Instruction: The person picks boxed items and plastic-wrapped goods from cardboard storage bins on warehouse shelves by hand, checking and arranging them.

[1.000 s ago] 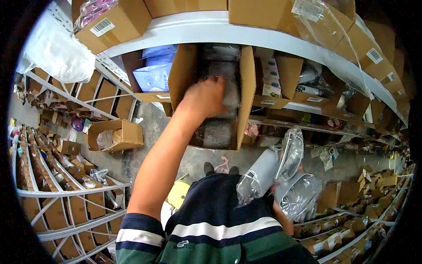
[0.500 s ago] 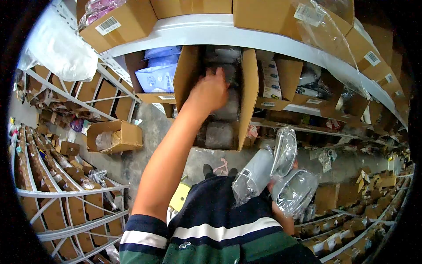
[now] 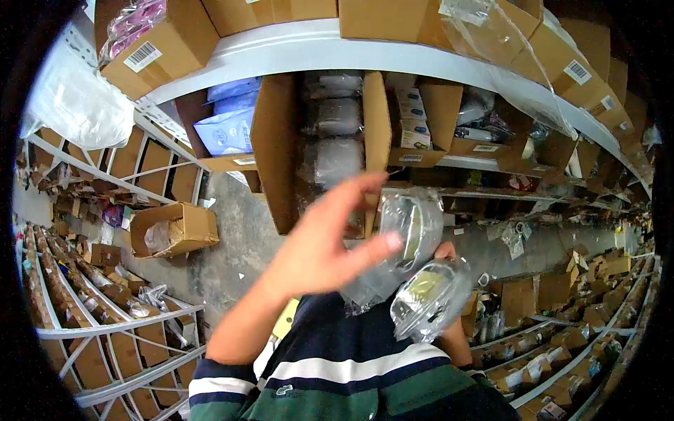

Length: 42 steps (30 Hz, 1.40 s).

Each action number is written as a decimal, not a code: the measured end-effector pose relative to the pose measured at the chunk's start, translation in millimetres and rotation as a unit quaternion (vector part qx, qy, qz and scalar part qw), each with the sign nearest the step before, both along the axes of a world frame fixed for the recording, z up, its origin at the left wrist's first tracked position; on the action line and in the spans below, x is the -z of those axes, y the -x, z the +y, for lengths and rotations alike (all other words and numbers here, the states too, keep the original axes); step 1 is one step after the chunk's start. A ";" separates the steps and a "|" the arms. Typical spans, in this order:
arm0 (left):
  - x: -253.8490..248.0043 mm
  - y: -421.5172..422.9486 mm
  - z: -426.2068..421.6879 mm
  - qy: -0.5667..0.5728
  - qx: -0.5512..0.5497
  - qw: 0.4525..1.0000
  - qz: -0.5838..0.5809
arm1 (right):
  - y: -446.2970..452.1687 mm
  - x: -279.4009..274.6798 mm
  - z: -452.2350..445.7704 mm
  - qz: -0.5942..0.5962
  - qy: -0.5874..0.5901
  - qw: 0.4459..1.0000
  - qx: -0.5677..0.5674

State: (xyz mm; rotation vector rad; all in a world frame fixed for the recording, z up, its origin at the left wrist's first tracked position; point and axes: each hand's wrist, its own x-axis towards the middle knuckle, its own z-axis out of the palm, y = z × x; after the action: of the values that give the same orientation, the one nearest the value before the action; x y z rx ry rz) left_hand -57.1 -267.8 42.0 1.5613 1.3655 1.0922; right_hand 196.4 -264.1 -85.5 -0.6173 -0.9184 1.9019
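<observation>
My left hand (image 3: 323,242) has its thumb and fingers spread and holds nothing; it is at the near end of a long cardboard box (image 3: 272,151), beside the wrapped items on the right. Inside that box, grey items in clear plastic (image 3: 338,160) lie in a row. My right hand (image 3: 445,251), mostly hidden, is closed on several plastic-wrapped grey items; one wrapped item (image 3: 411,228) stands upright and another (image 3: 430,298) hangs lower, nearer my body. A third lies partly behind my left hand.
Blue packets (image 3: 226,130) fill the box on the left, and small white boxes (image 3: 414,119) stand on the right. A white shelf beam (image 3: 302,52) crosses above. An open carton (image 3: 196,228) sits on the floor at the left, near more racks.
My left hand has come out of the long box, down and towards the wrapped items, and its fingers have spread. The wrapped items have shifted slightly left and turned.
</observation>
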 end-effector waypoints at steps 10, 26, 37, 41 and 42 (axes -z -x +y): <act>32.9 -17.3 -35.9 0.074 -0.061 0.995 -0.027 | -5.9 3.9 -9.9 0.004 0.075 0.992 -0.103; 23.6 5.1 21.0 -0.218 -0.350 0.899 -0.146 | 12.4 11.1 -11.5 0.235 0.032 0.956 -0.170; 74.9 47.9 159.9 -0.175 -0.433 0.881 0.069 | -7.2 6.5 -10.0 0.245 0.030 0.955 -0.162; 63.9 55.5 162.9 -0.152 -0.443 0.820 0.330 | -15.0 18.7 -5.0 0.234 0.040 0.956 -0.172; 59.5 62.0 157.9 -0.168 -0.387 0.814 0.399 | -14.3 19.4 -5.1 0.235 0.042 0.956 -0.171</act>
State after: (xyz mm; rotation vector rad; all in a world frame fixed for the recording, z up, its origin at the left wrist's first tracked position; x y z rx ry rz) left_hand -119.1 -109.9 -17.5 1.8655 2.6713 1.2163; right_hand 210.8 -269.2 -104.9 -0.0343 -0.6639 2.2692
